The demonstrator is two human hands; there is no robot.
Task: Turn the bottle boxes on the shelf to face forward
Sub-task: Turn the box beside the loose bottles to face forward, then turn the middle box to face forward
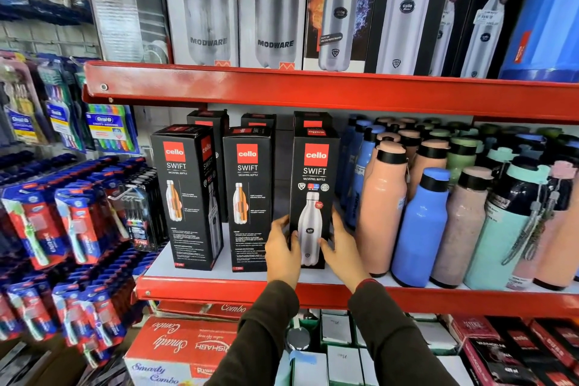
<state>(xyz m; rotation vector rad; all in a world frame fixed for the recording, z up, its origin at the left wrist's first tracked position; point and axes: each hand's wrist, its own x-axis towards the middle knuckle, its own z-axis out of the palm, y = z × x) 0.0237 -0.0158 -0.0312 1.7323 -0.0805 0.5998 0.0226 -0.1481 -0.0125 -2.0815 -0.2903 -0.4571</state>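
Observation:
Three black Cello Swift bottle boxes stand in a front row on the middle shelf [219, 269]. The left box [188, 197] is angled, showing a text side and a second face. The middle box [249, 197] shows a text side with a cutaway bottle. The right box [313, 194] shows its front with a steel bottle picture. My left hand [282, 251] grips the right box's lower left edge, and my right hand [340, 247] holds its lower right edge. More black boxes [208, 122] stand behind the row.
Loose pink, blue and teal bottles [419, 229] crowd the shelf right beside the right box. The red shelf lip [313, 91] hangs above. Toothbrush packs [78, 222] hang at left. Red combo boxes [181, 345] sit on the shelf below.

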